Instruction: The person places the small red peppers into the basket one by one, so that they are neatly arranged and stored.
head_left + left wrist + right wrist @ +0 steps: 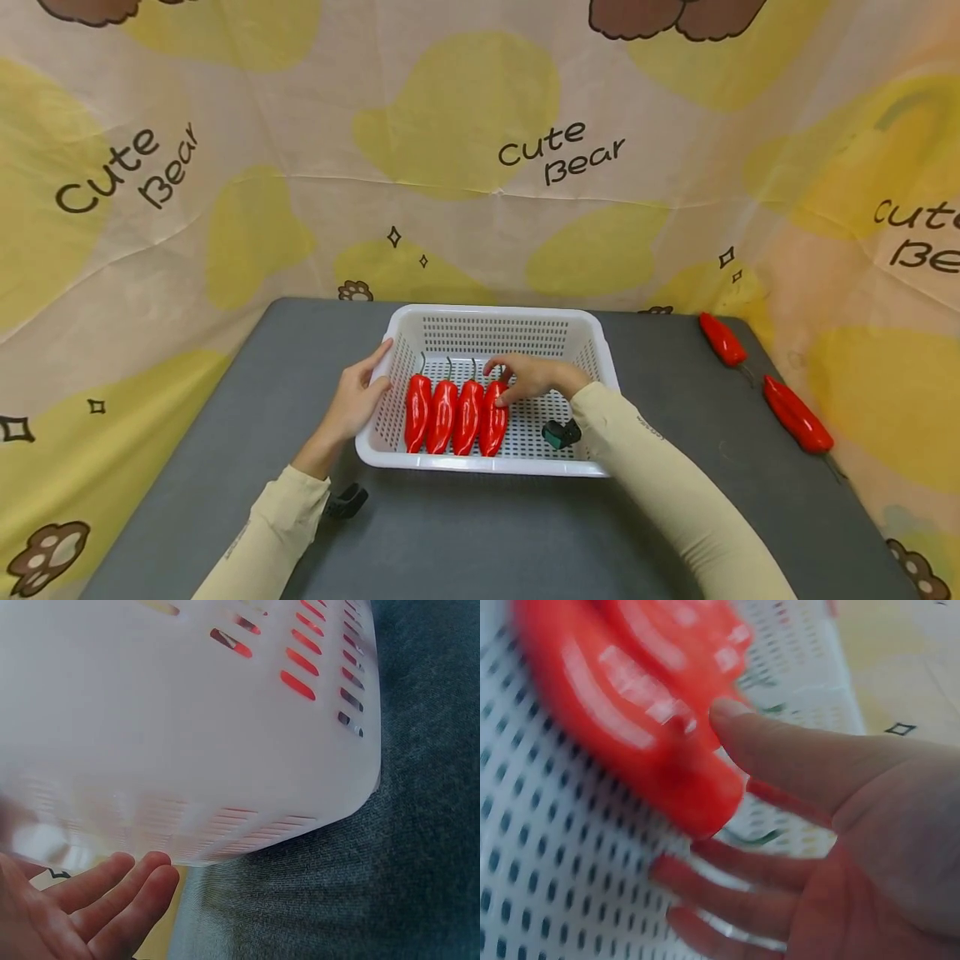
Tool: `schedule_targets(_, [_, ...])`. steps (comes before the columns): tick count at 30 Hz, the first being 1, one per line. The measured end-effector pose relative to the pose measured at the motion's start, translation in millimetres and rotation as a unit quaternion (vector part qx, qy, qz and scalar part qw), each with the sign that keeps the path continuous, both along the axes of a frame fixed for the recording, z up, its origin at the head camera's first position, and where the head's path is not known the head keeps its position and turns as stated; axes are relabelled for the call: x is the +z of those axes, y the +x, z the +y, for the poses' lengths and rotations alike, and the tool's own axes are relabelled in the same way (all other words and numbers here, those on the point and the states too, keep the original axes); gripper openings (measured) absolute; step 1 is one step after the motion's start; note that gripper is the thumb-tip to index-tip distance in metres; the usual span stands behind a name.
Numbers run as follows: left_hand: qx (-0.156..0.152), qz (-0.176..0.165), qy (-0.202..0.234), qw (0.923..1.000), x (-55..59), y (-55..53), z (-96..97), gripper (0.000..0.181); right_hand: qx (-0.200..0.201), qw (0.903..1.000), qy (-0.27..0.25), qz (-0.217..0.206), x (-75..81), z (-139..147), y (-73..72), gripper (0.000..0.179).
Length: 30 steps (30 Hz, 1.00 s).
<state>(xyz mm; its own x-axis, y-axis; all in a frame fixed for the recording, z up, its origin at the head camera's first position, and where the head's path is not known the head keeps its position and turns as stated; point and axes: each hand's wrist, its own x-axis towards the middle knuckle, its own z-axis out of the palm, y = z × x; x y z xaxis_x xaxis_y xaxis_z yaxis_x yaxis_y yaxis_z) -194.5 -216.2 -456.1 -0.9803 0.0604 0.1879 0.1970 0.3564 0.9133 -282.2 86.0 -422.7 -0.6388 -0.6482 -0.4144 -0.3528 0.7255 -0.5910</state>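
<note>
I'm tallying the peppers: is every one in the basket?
No, two peppers lie on the table, right of the basket in the head view.

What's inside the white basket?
In the basket, four red peppers lie side by side, stems pointing away. The right hand covers part of the rightmost pepper near its stem; the sleeve hides some of the basket's right side.

Soft light glints on the peppers point(442, 417) (right wrist view blurred)
</note>
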Motion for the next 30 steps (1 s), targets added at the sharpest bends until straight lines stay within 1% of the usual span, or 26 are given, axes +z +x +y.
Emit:
schedule_targets(3, [-0.001, 0.008, -0.005, 1.0000, 0.7, -1.3, 0.4, 0.063, -0.017, 0.9998, -0.002, -0.011, 5.5, 2.6, -1.6, 0.057])
schedule_targets(5, [-0.001, 0.009, -0.008, 0.9999, 1.6, -1.3, 0.4, 0.063, -0.024, 0.9996, -0.007, -0.013, 8.8, 4.5, -3.0, 0.058])
schedule_targets(7, [-0.001, 0.008, -0.010, 0.9999, 3.0, 0.1, 0.7, 0.063, -0.026, 0.9996, -0.011, 0.000, 12.2, 6.5, -3.3, 0.058])
schedule_targets(11, [-0.003, 0.000, -0.010, 0.9999, 4.1, 2.3, 1.6, 0.063, -0.029, 0.9979, -0.050, 0.029, 22.2, 13.5, -2.3, 0.058])
schedule_targets(14, [0.001, 0.001, -0.014, 0.9999, 4.6, 3.0, 2.7, 0.063, -0.040, 0.9946, -0.090, 0.032, 35.4, 19.9, -0.7, 0.057])
schedule_targets(16, [0.005, 0.003, -0.016, 0.9998, 4.6, 3.4, 2.7, 0.063, -0.045, 0.9926, -0.108, 0.032, 44.1, 24.1, 0.0, 0.058])
schedule_targets(19, [0.008, 0.002, -0.015, 0.9999, 3.8, 3.2, 1.8, 0.064, -0.049, 0.9908, -0.122, 0.030, 53.8, 30.4, 0.3, 0.059])
schedule_targets(23, [0.007, 0.002, -0.010, 0.9999, 3.4, 2.7, 1.4, 0.064, -0.054, 0.9886, -0.133, 0.045, 61.3, 42.1, 0.2, 0.058])
schedule_targets(26, [0.007, 0.004, -0.010, 0.9999, 4.2, 2.3, 1.2, 0.064, -0.058, 0.9833, -0.159, 0.068, 67.9, 53.7, 0.3, 0.054])
schedule_targets(30, [0.008, 0.003, -0.013, 0.9999, 5.6, 2.5, 0.6, 0.064, -0.078, 0.9713, -0.194, 0.113, 76.2, 73.6, -1.4, 0.049])
